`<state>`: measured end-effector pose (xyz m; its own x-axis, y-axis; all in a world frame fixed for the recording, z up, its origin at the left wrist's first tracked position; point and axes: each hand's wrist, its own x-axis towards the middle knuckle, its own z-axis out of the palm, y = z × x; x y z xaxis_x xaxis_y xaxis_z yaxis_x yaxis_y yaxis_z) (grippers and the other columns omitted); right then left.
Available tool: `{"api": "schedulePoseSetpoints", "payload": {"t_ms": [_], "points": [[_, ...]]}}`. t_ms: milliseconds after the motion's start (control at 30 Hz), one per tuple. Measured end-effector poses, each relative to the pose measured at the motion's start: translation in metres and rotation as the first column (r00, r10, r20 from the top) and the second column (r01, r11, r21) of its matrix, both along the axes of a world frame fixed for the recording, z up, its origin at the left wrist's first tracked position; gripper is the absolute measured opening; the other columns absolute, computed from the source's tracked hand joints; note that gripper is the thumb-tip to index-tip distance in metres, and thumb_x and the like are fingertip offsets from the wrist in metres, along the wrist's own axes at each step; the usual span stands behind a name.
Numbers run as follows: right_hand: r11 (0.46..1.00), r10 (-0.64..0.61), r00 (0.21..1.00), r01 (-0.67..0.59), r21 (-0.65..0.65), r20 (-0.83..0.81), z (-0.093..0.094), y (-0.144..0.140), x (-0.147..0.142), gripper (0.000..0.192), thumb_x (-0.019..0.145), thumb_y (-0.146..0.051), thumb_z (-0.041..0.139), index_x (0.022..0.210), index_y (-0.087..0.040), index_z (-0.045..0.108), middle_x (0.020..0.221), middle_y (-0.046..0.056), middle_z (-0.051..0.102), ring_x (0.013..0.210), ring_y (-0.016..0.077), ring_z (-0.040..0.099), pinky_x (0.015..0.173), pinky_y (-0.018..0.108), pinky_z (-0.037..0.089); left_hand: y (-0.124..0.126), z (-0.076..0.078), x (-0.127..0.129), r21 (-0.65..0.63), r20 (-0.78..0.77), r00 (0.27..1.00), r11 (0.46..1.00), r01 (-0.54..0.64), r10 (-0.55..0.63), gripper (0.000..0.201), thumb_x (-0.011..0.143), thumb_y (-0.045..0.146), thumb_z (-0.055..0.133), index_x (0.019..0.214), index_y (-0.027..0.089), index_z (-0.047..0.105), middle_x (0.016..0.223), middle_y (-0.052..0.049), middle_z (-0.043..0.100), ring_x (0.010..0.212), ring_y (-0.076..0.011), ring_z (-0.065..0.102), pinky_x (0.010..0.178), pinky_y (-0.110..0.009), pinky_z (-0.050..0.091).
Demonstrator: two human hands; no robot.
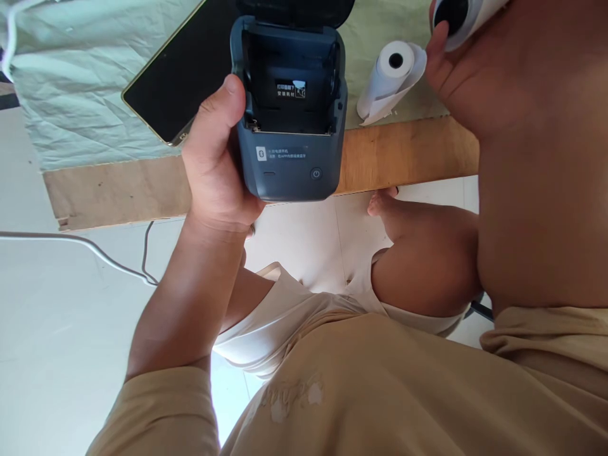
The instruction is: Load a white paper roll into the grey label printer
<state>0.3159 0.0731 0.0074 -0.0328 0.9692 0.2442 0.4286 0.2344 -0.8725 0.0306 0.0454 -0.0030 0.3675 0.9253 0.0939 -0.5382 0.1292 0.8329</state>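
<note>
- Left hand (216, 164) grips a dark blue portable thermal printer (289, 107) by its side, held up in front of the wooden table edge (408, 152); the lid is open and the paper bay empty.
- Right hand (456, 69), close to the camera, closes around a white paper roll (463, 16) at the top right corner.
- Progress, as judged: bay opened, roll in hand; roll not yet seated, lid not yet shut.
- A second paper roll (392, 76) lies on the pale green cloth (71, 82), near a dark smartphone (185, 69).
- The held roll is cut off by the frame; the right fingers are mostly hidden; the lid is only partly in view.
</note>
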Motion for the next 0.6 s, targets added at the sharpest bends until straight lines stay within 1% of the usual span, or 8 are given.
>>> {"api": "schedulePoseSetpoints", "payload": {"t_ms": [67,167,233,267,333,367,500,600], "points": [[0.999,0.030,0.999,-0.031,-0.036,-0.028,0.012,-0.013,-0.016,0.034,0.099,-0.030,0.039,0.079,-0.016,0.064,0.084,-0.002,0.062,0.095,0.0097,0.065,0.066,0.017,0.049,-0.001,0.001,0.000,-0.025,0.007,1.000,1.000,-0.003,0.003,0.037,0.099,0.037,0.040,0.094,0.021,0.073,0.121,-0.008,0.070,0.144,-0.0341,0.046,0.114,-0.051,0.048],[0.985,0.063,0.983,-0.089,-0.148,-0.173,0.027,-0.022,-0.039,0.028,0.094,-0.026,0.049,0.071,-0.016,0.062,0.077,-0.005,0.064,0.091,0.0084,0.066,0.067,0.017,0.049,-0.003,0.004,0.001,-0.087,0.031,0.999,0.996,-0.034,0.037,0.032,0.098,0.038,0.045,0.089,0.020,0.071,0.127,-0.008,0.068,0.145,-0.0352,0.044,0.117,-0.051,0.046],[0.958,-0.083,0.909,-0.039,-0.284,-0.408,0.035,-0.022,-0.050,0.032,0.094,-0.017,0.043,0.067,-0.018,0.059,0.068,-0.009,0.062,0.081,0.0050,0.065,0.069,0.019,0.050,-0.004,0.004,0.002,-0.100,0.048,0.998,0.994,-0.035,0.040,0.035,0.100,0.037,0.043,0.090,0.018,0.071,0.124,-0.009,0.069,0.145,-0.0348,0.045,0.118,-0.053,0.044],[0.932,-0.202,0.835,0.002,-0.363,-0.512,0.038,-0.020,-0.053,0.035,0.095,-0.012,0.039,0.065,-0.019,0.057,0.063,-0.011,0.060,0.075,0.0037,0.063,0.068,0.020,0.050,-0.004,0.005,0.003,-0.090,0.054,0.998,0.995,-0.031,0.036,0.039,0.101,0.036,0.039,0.091,0.017,0.071,0.122,-0.009,0.069,0.144,-0.0341,0.046,0.118,-0.054,0.044],[0.869,-0.396,0.685,0.065,-0.490,-0.612,0.044,-0.017,-0.056,0.042,0.097,-0.007,0.032,0.061,-0.020,0.051,0.056,-0.011,0.055,0.066,0.0032,0.059,0.066,0.022,0.048,-0.004,0.005,0.003,-0.062,0.052,0.998,0.998,-0.029,0.032,0.046,0.104,0.035,0.031,0.092,0.015,0.071,0.118,-0.009,0.070,0.143,-0.0319,0.047,0.119,-0.054,0.044],[0.848,-0.446,0.646,0.084,-0.523,-0.619,0.045,-0.015,-0.055,0.045,0.098,-0.007,0.029,0.060,-0.020,0.049,0.055,-0.010,0.054,0.065,0.0034,0.057,0.065,0.022,0.047,-0.004,0.005,0.004,-0.053,0.048,0.998,0.998,-0.029,0.032,0.050,0.104,0.035,0.028,0.092,0.015,0.071,0.116,-0.008,0.071,0.143,-0.0309,0.048,0.119,-0.054,0.044],[0.834,-0.433,0.651,0.026,-0.551,-0.624,0.045,-0.007,-0.048,0.058,0.105,-0.024,0.013,0.061,-0.021,0.050,0.060,-0.007,0.054,0.072,0.0044,0.058,0.066,0.021,0.046,-0.003,0.006,0.003,-0.052,0.077,0.997,0.999,-0.013,0.016,0.062,0.106,0.035,0.016,0.093,0.013,0.072,0.112,-0.009,0.071,0.140,-0.0287,0.051,0.119,-0.053,0.044],[0.823,-0.478,0.608,0.056,-0.566,-0.634,0.047,-0.007,-0.050,0.061,0.107,-0.033,0.014,0.062,-0.020,0.053,0.060,-0.007,0.055,0.071,0.0040,0.059,0.058,0.017,0.042,-0.002,0.006,0.002,-0.058,0.101,0.995,0.998,0.001,0.005,0.055,0.106,0.037,0.024,0.093,0.013,0.072,0.113,-0.010,0.071,0.140,-0.0303,0.051,0.119,-0.053,0.044]]}}
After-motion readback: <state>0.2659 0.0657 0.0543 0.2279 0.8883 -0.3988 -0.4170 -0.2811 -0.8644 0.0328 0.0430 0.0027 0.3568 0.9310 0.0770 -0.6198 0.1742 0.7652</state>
